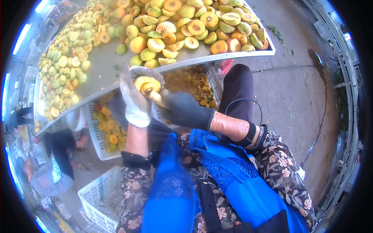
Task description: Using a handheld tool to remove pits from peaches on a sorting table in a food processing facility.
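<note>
My left hand (137,102), in a whitish work glove with grey palm, cups a halved yellow stone fruit (148,83) just beyond the table's near edge. In my right hand (188,110), which wears a dark glove, is a small hand tool with a pale handle (157,99). The tool's head meets the cut face of the fruit; its exact shape is blurred. Above both hands, a metal-rimmed table (102,62) bears a heap of halved stone fruit (180,26), with a second heap (67,64) on its left side.
Under the table stand a plastic crate of fruit halves (109,131) and a crate of brownish fruit pieces (201,84). Another white crate (102,195) rests on the floor at lower left. A person in a patterned hat (52,180) is close by on the left. Concrete floor (285,96) lies right.
</note>
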`<state>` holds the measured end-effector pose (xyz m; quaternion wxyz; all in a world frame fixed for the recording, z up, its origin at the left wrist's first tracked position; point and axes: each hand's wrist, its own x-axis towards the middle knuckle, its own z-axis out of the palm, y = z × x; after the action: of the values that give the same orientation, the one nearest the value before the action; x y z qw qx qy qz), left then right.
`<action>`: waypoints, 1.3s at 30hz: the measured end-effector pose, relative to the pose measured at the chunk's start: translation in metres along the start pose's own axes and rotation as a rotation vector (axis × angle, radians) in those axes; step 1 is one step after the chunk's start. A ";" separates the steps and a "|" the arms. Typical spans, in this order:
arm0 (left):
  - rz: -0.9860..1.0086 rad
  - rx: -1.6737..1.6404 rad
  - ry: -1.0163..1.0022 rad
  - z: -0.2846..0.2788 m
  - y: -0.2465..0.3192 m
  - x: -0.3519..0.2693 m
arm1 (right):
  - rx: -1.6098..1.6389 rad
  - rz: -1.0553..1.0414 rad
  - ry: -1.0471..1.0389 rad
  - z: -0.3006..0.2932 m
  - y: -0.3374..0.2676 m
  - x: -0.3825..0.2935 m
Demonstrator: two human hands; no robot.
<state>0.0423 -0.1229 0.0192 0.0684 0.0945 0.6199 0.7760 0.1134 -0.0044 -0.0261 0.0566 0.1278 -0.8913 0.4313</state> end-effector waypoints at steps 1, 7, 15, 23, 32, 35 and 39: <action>-0.051 -0.179 0.122 0.005 -0.001 -0.002 | 0.046 -0.005 0.009 0.001 0.002 0.001; 0.022 -0.375 0.170 0.002 -0.025 -0.002 | 0.418 0.105 -0.160 -0.008 -0.002 0.004; -0.029 -0.317 0.364 -0.010 -0.061 0.006 | 0.757 0.015 -0.088 0.001 0.006 -0.002; 0.002 -0.707 0.267 -0.100 -0.042 -0.027 | -0.280 0.187 -0.287 0.018 0.136 -0.048; -0.204 0.115 0.868 -0.263 -0.072 -0.150 | -0.173 0.467 -0.477 0.015 0.124 -0.070; -0.435 0.388 0.725 -0.277 -0.118 -0.167 | -0.132 0.543 -0.516 0.019 0.123 -0.057; -0.697 1.223 0.035 -0.306 -0.158 -0.165 | -0.048 0.728 -0.618 0.019 0.098 -0.038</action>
<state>0.1305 -0.4154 -0.2100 0.2376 -0.1008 0.9402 0.2223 0.1229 0.0456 -0.1203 -0.3628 -0.0717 -0.8630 0.3442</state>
